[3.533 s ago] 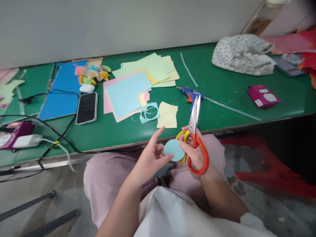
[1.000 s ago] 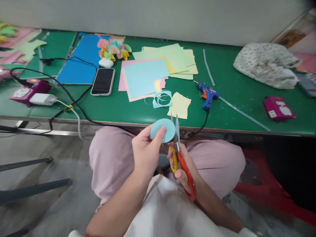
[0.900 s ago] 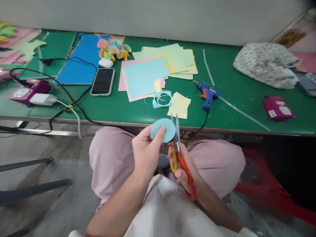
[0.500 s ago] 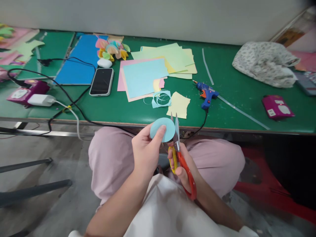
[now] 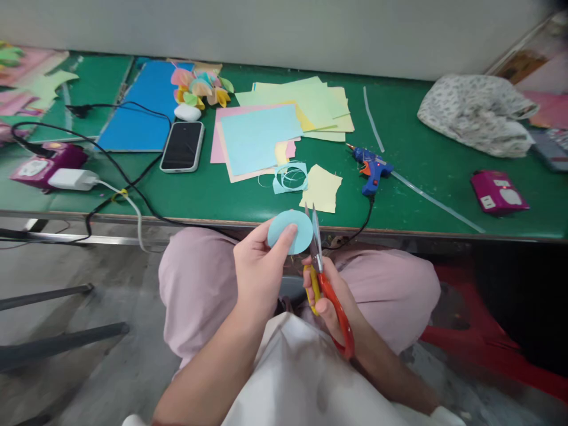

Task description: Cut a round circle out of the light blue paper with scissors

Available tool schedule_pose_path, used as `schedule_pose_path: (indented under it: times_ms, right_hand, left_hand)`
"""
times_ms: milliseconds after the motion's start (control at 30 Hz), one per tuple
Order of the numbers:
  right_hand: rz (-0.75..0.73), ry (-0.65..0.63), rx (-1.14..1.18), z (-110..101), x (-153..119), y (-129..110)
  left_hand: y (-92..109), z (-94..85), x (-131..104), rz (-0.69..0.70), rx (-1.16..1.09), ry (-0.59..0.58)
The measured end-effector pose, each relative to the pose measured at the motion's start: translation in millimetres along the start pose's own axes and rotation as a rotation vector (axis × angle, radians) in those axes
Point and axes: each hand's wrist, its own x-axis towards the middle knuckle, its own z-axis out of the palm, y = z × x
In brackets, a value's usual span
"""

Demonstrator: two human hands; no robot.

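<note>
Between the thumb and fingers of my left hand is a round light-blue paper disc, held above my lap near the table edge. My right hand grips scissors with one red and one yellow handle, fingers through the loops. Their blades point away from me, slightly parted, close along the disc's right edge. Beyond them on the table lie a light-blue paper offcut with thin curled strips on it and a torn pale-yellow paper piece.
Stacked coloured paper sheets lie on the green table. A blue glue gun with a glue stick rests at right. A phone, paper flowers, a purple socket block and cables occupy the left; a patterned cloth sits far right.
My left hand and the disc have shifted slightly left. The scissors have tilted a little to the left at their tips, with the blades still slightly apart.
</note>
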Motion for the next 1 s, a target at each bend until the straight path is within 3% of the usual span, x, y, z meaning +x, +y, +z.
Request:
schedule_pose_path:
  times_ms: [400, 600, 733, 900, 1000]
  right_hand:
    - [-0.020, 0.003, -0.022, 0.3, -1.5, 0.3]
    - [0.084, 0.034, 0.005, 0.7, -1.6, -3.0]
    - [0.066, 0.029, 0.029, 0.7, -2.2, -5.0]
    - [0.179, 0.066, 0.043, 0.0, -5.2, -4.3]
    - [0.124, 0.030, 0.001, -1.2, -5.4, -4.1]
  left_hand:
    - [-0.2, -0.5, 1.3, -0.014, -0.021, 0.000]
    - [0.3, -1.6, 2.5, -0.009, -0.008, 0.005]
    - [0.7, -2.5, 3.2, 0.007, 0.003, 0.010]
    - [1.4, -2.5, 3.8, 0.041, -0.024, 0.024]
    - [2.4, -2.3, 4.5, 0.066, -0.018, 0.029]
